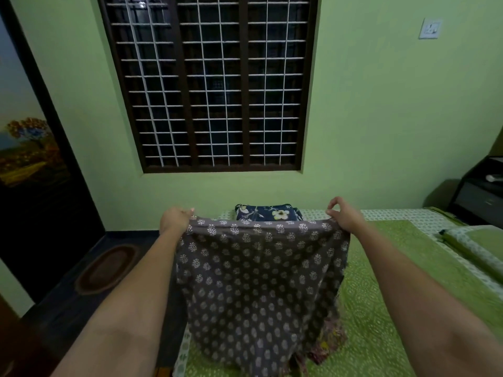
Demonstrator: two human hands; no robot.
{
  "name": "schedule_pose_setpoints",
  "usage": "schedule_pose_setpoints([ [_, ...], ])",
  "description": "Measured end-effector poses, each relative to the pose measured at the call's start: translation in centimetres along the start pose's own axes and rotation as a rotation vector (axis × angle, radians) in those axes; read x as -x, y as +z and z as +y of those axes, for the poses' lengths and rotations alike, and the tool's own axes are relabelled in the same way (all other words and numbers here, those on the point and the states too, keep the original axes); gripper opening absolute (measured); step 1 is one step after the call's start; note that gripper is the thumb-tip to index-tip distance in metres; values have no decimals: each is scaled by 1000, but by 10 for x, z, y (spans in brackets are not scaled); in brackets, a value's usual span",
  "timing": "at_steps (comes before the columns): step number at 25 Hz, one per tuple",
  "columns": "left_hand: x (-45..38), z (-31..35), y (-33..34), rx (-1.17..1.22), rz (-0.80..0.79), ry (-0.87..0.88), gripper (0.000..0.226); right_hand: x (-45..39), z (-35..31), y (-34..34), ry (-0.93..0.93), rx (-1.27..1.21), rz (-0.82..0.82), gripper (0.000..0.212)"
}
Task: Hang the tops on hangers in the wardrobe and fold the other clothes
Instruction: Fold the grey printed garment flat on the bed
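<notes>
While the printed grey garment (258,281) hangs, left hand (175,220) and right hand (344,214) fingers pinch its top edge.

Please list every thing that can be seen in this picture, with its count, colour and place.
printed garment: one, grey with pale motifs, held up over the bed
folded cloth: one, dark blue floral, far edge of bed
other clothes: some, reddish print, under the garment
bed cover: one, green, lower right
pillow: one, green, right
window: one, dark frame, white grille, centre wall
switch plate: one, white, upper right
rug: one, brown oval, floor left
left hand: grip on the garment's top left corner
right hand: grip on its top right corner
</notes>
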State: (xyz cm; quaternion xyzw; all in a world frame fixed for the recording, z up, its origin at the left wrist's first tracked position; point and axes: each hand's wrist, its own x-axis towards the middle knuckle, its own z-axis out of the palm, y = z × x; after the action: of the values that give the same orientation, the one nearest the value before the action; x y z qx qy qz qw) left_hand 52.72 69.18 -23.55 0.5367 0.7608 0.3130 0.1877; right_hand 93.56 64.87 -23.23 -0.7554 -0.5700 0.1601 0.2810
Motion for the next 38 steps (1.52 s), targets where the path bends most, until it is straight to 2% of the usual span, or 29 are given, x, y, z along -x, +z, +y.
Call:
schedule_pose_setpoints([
  [1, -7, -4, 1, 89, -54, -85, 42, -2, 0, -1, 16, -5, -3, 18],
  [3, -14, -12, 0, 281, -268, -260, 56, -5, 1, -5, 91, -207, -114, 33],
  [5, -14, -16, -2, 415, -425, -360, 43, -2, 4, -7, 212, -456, -296, 39],
  [7, -7, -17, -5, 406, -492, -353, 30, 1, 12, -5, 239, -489, -417, 34],
  [9, -9, -22, -8, 391, -595, -329, 25, 1, 22, 0, 215, -458, -434, 25],
  [12, -14, -26, -13, 235, -783, -254, 45, -1, 30, 7, 155, -328, -331, 20],
  [14, -13, -19, -15, 105, -690, -166, 40, -4, 24, 1, 42, -54, -263, 23],
  [16, -13, -5, -21, 16, -471, 18, 35, -8, 12, -17, -51, 77, -178, 24],
  [19, -29, 19, -43, 112, -119, 252, 31, -12, -9, -58, -136, -187, 101, 18],
  [21, -35, 31, -53, 97, 0, 316, 23, -15, -17, -73, -155, -205, 213, 20],
  [23, -42, 30, -52, 35, 7, 330, 19, -17, -15, -70, -138, -69, 195, 24],
  [25, -48, 24, -44, 136, 3, 295, 24, -20, -7, -60, -62, -146, 195, 26],
  [27, -44, 25, -40, 491, -40, 155, 29, -18, -6, -56, 14, -403, 248, 30],
  [29, -31, 38, -53, 867, -98, 95, 30, -12, -16, -62, -14, -753, 235, 29],
  [31, -8, 57, -86, 1077, -80, 198, 27, -5, -23, -90, -180, -1091, 165, 24],
  [32, 7, 66, -108, 1180, -77, 284, 20, -3, -22, -108, -345, -1224, 119, 19],
  [33, 19, 74, -132, 1291, -100, 410, 16, -3, -20, -125, -504, -1342, 54, 14],
  [34, 33, 82, -153, 1370, -139, 584, 21, -3, -21, -141, -617, -1422, -1, 8],
  [35, 46, 95, -165, 1366, -212, 719, 24, -5, -30, -148, -693, -1449, -49, 4],
  [36, 56, 114, -169, 1285, -297, 799, 20, -2, -50, -147, -725, -1444, -87, 9],
  [38, 69, 163, -150, 1000, -359, 860, 15, 12, -115, -130, -747, -1345, -155, 6],
])
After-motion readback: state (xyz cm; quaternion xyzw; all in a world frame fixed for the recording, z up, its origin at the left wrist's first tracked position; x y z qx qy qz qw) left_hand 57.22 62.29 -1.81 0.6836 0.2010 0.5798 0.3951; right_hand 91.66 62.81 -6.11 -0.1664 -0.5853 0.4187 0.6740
